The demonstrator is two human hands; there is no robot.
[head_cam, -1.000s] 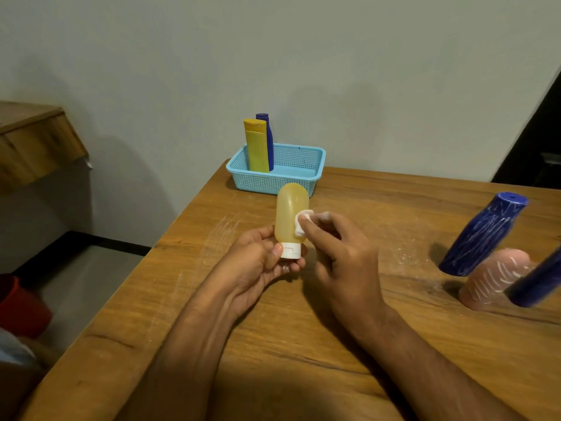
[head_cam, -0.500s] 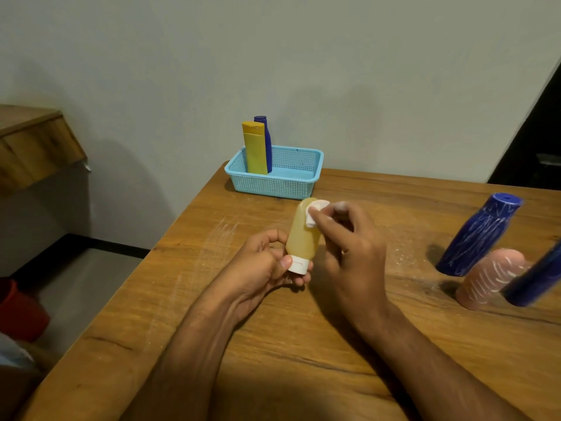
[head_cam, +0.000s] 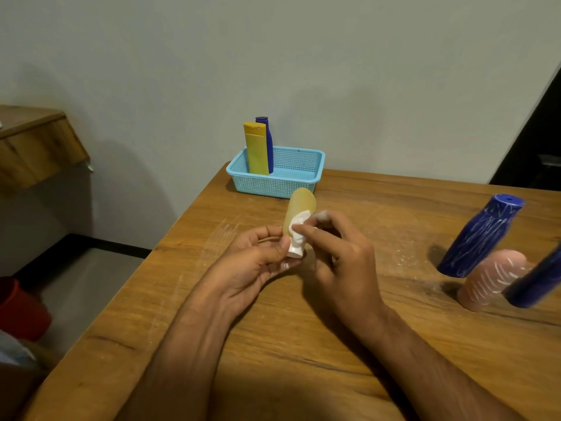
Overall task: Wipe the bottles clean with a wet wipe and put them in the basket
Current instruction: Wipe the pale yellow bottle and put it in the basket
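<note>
My left hand grips a small translucent amber bottle by its white cap, cap end down, above the wooden table. My right hand pinches a white wet wipe and presses it against the bottle's lower side. A light blue basket stands at the table's far edge with a yellow bottle and a dark blue bottle upright inside. On the right stand a blue bottle with white streaks, a pink bottle with white streaks, and part of another blue bottle.
White smears and crumbs mark the tabletop near the hands. A wooden ledge juts from the wall at left. A red container sits on the floor at lower left. The table's left edge runs diagonally beside my left arm.
The wipe has slid from the bottle's upper end down to near the cap. The bottle has tilted slightly and stays in my left hand.
</note>
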